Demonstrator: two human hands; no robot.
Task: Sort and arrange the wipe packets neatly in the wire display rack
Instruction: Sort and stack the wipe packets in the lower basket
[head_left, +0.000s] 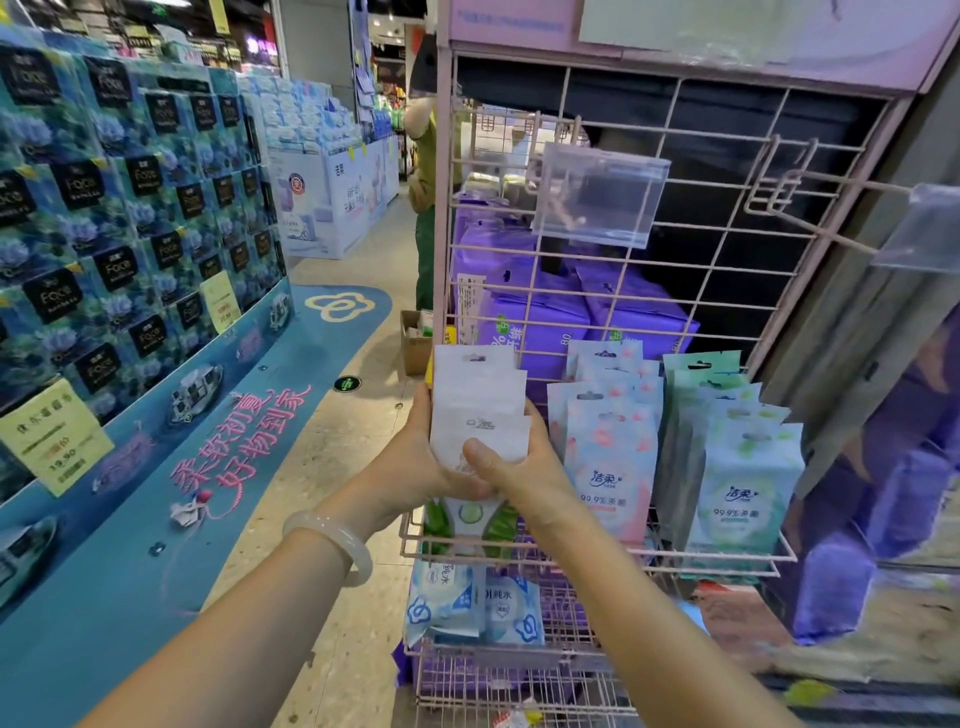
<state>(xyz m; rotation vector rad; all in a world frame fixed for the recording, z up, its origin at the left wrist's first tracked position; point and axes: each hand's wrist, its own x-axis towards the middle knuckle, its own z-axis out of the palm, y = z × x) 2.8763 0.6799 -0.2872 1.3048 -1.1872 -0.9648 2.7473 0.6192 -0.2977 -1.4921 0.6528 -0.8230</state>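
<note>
1. Gripping from both sides, the left hand (415, 457) and right hand (511, 467) curl their fingers round a stack of white wipe packets (478, 410), held upright at the left end of the pink wire rack (675, 564).
2. Pink packets (608, 452) stand just beside it; green packets (737, 467) farther right.
3. Blue packets (472, 605) lie in the basket below.

Bright, even indoor shop lighting with soft, faint shadows. Wide-angle lens bends the edges. The right side smears into purple blur; the clear plastic tag holder (600, 195) shows mild glare.
</note>
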